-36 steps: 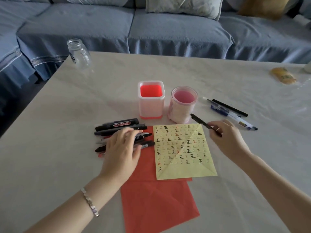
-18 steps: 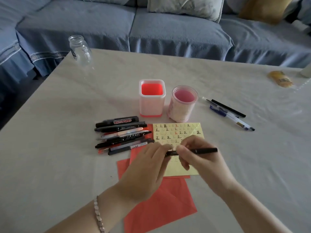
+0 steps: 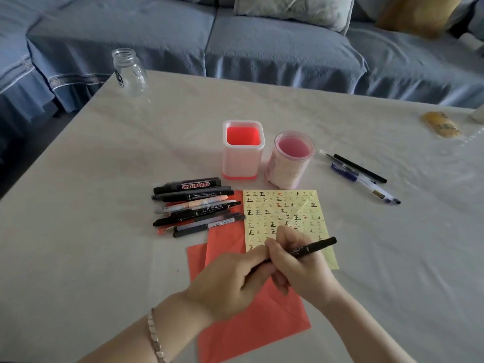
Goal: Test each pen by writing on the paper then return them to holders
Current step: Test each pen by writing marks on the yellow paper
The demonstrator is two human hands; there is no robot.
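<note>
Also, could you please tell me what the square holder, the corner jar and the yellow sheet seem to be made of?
Square holder: probably frosted translucent plastic, red showing through its walls. Jar: seemingly clear glass, see-through with glints. Yellow sheet: thin matte paper, creased and inked.

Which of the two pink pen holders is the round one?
The right holder, nearest the loose pens; the left holder is square, with a brighter red inside.

PLACE: you're in a home living room | EVIDENCE: slipcovered blue sofa [image 3: 275,53] with loose cushions [image 3: 293,9] right behind your pale table [image 3: 99,231]
</note>
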